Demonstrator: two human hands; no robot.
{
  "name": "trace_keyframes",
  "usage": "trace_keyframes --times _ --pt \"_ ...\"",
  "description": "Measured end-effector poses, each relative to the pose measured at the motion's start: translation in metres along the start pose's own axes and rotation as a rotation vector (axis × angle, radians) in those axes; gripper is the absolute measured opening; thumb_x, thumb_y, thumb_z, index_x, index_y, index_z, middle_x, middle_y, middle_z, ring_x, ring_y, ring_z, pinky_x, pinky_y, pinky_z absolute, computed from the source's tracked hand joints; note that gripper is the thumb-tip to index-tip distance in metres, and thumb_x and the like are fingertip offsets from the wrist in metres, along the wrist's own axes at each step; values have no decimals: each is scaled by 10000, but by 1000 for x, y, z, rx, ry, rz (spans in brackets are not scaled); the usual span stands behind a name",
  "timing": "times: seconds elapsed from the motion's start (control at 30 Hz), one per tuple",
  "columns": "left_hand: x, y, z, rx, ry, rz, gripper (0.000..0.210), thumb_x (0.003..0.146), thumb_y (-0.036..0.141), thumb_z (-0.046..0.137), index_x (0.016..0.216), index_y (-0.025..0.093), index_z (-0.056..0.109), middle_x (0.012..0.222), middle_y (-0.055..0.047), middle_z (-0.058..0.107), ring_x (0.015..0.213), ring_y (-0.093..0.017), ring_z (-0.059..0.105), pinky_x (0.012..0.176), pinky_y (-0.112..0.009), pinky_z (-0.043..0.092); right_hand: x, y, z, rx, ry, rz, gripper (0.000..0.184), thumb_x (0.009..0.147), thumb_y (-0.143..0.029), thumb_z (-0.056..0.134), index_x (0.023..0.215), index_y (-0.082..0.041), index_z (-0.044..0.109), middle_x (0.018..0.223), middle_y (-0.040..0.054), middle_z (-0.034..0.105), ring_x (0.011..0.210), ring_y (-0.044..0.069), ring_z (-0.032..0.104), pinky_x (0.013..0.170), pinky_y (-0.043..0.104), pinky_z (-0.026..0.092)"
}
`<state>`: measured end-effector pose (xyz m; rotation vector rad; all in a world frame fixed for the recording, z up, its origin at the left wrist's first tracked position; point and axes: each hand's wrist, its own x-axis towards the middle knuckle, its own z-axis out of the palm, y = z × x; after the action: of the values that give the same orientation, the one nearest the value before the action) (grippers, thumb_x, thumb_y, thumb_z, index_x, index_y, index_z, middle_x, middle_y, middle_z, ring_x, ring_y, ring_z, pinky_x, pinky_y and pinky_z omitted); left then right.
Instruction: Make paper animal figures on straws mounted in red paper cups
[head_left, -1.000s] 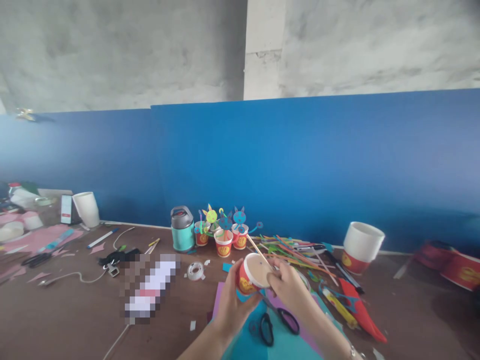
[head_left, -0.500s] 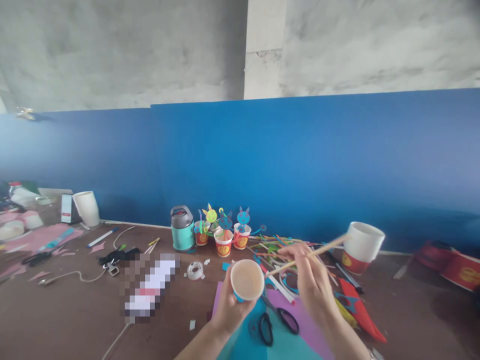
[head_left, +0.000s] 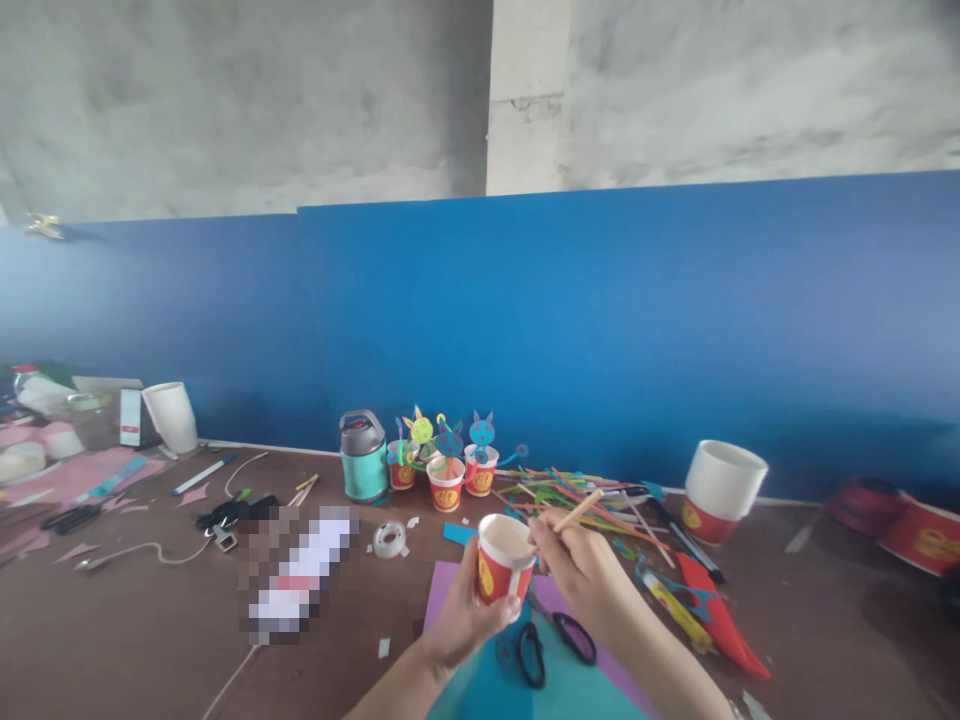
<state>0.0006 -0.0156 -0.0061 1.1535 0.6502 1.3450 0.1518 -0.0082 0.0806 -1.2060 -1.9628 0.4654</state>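
A red and white paper cup (head_left: 491,575) is wrapped by the fingers of my left hand (head_left: 461,630), its open top tilted towards me. My right hand (head_left: 592,575) pinches a pale wooden chopstick (head_left: 580,510) at the right side of the cup's rim; the lower end is hidden by my fingers and the rim. Below both hands, scissors (head_left: 531,655) with black handles lie on blue and purple paper sheets (head_left: 480,690). Behind the cup stand several red paper cups (head_left: 447,492) with paper cat heads on them.
Coloured strips (head_left: 592,495) lie heaped behind my right hand, near stacked white cups (head_left: 724,485). A yellow glue tube (head_left: 679,612) and red paper (head_left: 724,625) are at the right. Leftward are a tape roll (head_left: 388,540), a teal flask (head_left: 364,465) and a blurred-out phone (head_left: 304,575).
The cup has turned in my left hand, so its red printed side now shows. My right hand has moved left and down to the rim, and the chopstick stands steeper with less showing.
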Motion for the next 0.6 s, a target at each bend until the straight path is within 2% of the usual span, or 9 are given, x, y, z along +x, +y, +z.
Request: trace_keyframes --times 0.1,0.2,0.27,0.33,0.4,0.43,0.5,0.6 --pt "1 0 -4 -44 -73 -40 576 645 409 789 1147 225 577 1074 -87 647 989 -272 593 886 -380 445 4 9 4 73 33 88 429 923 -484 323 638 -212 493 542 -10 526 528 152 519 539 240 381" --pt "2 -3 -7 -43 -142 -78 641 585 390 839 1147 217 584 1042 -88 656 951 -264 607 869 -373 453 7 14 7 215 12 152 439 885 -526 386 659 -192 558 515 -7 539 503 149 520 507 238 390" --pt "3 -6 -9 -43 -136 -93 655 569 394 848 1145 210 596 1043 -96 664 951 -268 610 859 -364 461 10 17 7 345 62 196 455 849 -568 439 643 -182 565 477 -16 519 451 132 483 454 230 369" --pt "5 -8 -12 -33 -29 -103 617 596 417 827 1133 201 612 1036 -101 678 936 -268 619 819 -346 478 13 20 3 468 198 260 472 825 -607 458 657 -180 563 464 -27 502 412 114 441 407 220 341" --pt "9 -9 -16 -42 158 -86 575 623 437 805 1107 186 625 996 -100 692 883 -254 637 757 -323 497 15 22 -2 515 341 295 468 830 -618 442 707 -183 564 495 -28 513 411 110 437 393 216 339" --pt "12 -9 -19 -63 264 -70 551 631 438 800 1085 176 629 958 -94 697 842 -239 645 726 -311 504 16 23 -4 488 365 276 454 841 -605 435 735 -185 572 523 -23 532 429 116 457 406 219 359" --pt "17 -9 -25 -182 414 -31 537 635 444 796 1066 179 613 894 -63 695 766 -206 656 687 -305 522 16 25 -5 349 301 164 415 875 -547 418 776 -186 599 590 0 584 507 140 526 478 236 421" --pt "23 -9 -32 -334 489 -46 507 633 476 785 977 151 606 738 -32 680 644 -175 656 594 -271 525 11 27 4 88 63 -80 352 931 -388 373 846 -186 648 779 61 679 750 188 627 692 284 491"
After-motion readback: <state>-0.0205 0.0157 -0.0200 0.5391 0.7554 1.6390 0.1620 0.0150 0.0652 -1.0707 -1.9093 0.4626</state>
